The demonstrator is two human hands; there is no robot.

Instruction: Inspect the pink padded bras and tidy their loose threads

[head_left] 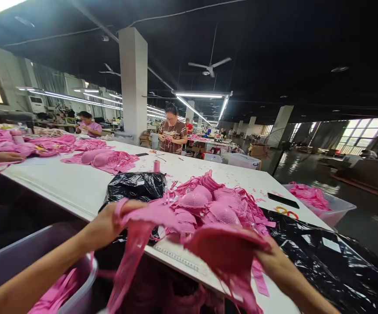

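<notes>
A pink bra (pixel 221 248) is stretched between my two hands just over the table's near edge, partly blurred by motion. My left hand (pixel 117 220) is closed on one side of it, and a strip of pink fabric hangs below. At the other side, my right hand (pixel 269 253) grips the bra's cup edge; some of its fingers are hidden behind the cup. Right behind the held bra lies a heap of pink bras (pixel 205 200) on the white table (pixel 67 187).
Black plastic bags (pixel 136 185) lie left of the heap. A phone (pixel 283 200) and scissors (pixel 287 213) lie right. Below left stands a plastic bin (pixel 92 279). A pink thread spool (pixel 156 166) stands behind. Another person's hand (pixel 2 158) is at far left; a co-worker (pixel 172 131) stands opposite.
</notes>
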